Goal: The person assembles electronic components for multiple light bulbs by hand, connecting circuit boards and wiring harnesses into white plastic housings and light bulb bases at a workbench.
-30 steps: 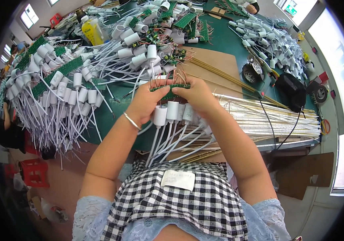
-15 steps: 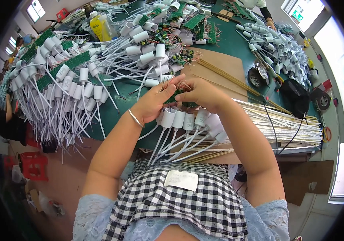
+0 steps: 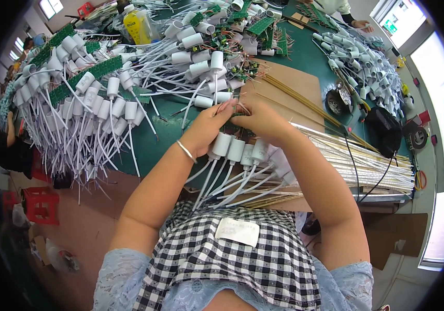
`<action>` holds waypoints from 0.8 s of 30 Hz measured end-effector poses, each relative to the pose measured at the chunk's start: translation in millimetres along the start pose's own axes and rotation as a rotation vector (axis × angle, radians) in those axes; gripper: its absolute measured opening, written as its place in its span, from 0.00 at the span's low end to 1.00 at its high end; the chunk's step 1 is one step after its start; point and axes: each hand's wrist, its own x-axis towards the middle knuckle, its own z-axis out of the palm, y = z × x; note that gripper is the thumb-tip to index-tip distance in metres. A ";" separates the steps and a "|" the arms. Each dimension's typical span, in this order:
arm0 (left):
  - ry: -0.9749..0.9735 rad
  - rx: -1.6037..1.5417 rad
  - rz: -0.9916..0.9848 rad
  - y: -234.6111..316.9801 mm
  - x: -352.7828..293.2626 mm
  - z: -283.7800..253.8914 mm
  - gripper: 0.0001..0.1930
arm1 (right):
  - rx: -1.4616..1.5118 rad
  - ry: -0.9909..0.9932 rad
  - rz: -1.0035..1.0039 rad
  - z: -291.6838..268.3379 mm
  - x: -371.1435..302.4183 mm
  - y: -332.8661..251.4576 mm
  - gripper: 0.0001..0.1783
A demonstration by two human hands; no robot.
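Observation:
Both my hands are closed and close together over the near edge of the table. My left hand [image 3: 209, 129], with a bangle at the wrist, pinches thin reddish wires [image 3: 241, 108] at its fingertips. Facing it, my right hand [image 3: 263, 122] has its fingers curled round the same wires. A green circuit board strip, seen between the hands earlier, is now mostly hidden by them. Just below hang several white cylindrical housings [image 3: 236, 150] in a row. White cables [image 3: 224, 179] run from them down toward my checked apron [image 3: 232, 259].
Heaps of white housings with cables and green boards lie at left [image 3: 89, 98] and far middle [image 3: 201, 41]. A yellow bottle [image 3: 137, 26] stands behind. On the right are thin brass rods [image 3: 305, 101], long pale strips [image 3: 356, 160], a metal dish [image 3: 339, 98] and another person's hand [image 3: 362, 25].
My hands have shifted slightly, and the green board between them has gone out of sight. The hanging housings have tilted and bunched closer. The far person's hand has moved right.

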 end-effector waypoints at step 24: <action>0.004 1.814 0.610 194.8 53.3 0.2 0.25 | 0.838 0.400 -0.539 40.0 73.9 -93.4 0.10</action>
